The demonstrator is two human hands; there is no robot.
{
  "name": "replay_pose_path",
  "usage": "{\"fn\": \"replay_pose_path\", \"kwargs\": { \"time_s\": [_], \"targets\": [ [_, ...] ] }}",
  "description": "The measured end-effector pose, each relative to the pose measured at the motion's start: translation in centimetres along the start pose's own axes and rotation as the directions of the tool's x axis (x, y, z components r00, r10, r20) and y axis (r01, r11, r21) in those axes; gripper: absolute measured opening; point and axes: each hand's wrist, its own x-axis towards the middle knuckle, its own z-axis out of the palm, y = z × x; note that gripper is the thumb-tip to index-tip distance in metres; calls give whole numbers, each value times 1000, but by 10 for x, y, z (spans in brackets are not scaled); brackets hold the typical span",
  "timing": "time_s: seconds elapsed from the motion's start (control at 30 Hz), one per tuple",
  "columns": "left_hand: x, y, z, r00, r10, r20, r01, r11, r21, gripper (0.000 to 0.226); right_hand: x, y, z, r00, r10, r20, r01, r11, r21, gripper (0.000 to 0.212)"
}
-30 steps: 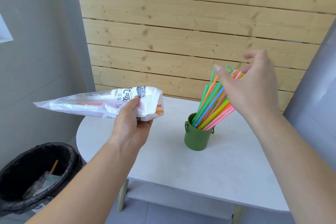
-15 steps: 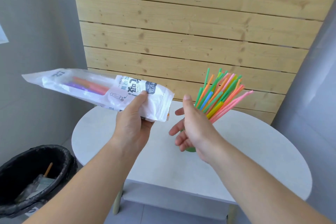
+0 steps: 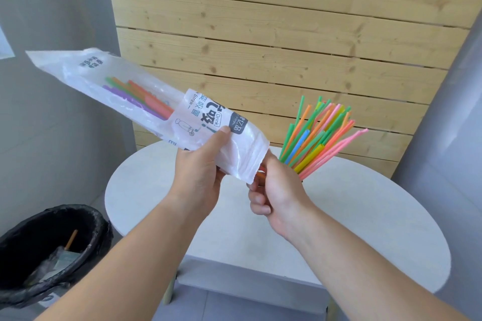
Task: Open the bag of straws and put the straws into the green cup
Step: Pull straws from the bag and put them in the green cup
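Your right hand (image 3: pixel 276 190) has left its open, hovering pose beside the standing straws and closed in on the mouth of the straw bag (image 3: pixel 146 109), while the bag's far end has tilted up higher toward the upper left. Your right fingers are curled at the bag's lower opening, pinching what looks like the orange tips of straws just poking out there; exactly how many they hold cannot be told. Your left hand (image 3: pixel 200 172) grips the printed white end of the bag, thumb pressed across its face near the dark label, fingers wrapped behind it. Through the clear plastic, the straws left in the bag (image 3: pixel 135 96) show as green, orange and purple, lying along its length. The bag is held in the air above the left part of the round white counter (image 3: pixel 365 216). Behind your right hand, the bundle of colourful straws (image 3: pixel 320 135) fans up and to the right, in green, orange, blue, yellow and pink; the green cup they stand in is hidden by your hand. A black-lined trash bin (image 3: pixel 47 250) sits on the floor at lower left, with scraps inside. A wooden plank wall (image 3: pixel 260 47) runs behind the counter.
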Motion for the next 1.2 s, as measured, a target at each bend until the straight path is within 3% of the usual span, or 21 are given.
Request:
{"fn": "replay_pose_path", "kwargs": {
  "time_s": [0.13,0.27,0.53,0.8,1.03,1.2],
  "targets": [
    [5,0,-5,991,-93,-94,81,988,-129,39,1,2,-3,991,-137,-3,136,988,-72,24],
    [10,1,-11,980,-138,-144,104,970,-221,23,0,1,-5,966,-258,-7,255,958,-129,20],
    [10,0,-10,983,-158,-91,129,956,-262,10,1,1,-6,942,-332,45,334,927,-169,11],
    [13,4,-18,970,-201,-140,140,923,-357,7,-4,-11,-13,918,-396,13,390,899,-199,6],
    [16,12,-25,957,-220,-191,120,895,-429,5,-19,-42,-32,818,-571,76,547,730,-410,8],
    [17,14,-28,946,-242,-218,122,884,-451,4,-28,-72,-63,769,-627,126,580,603,-548,15]
  ]
}}
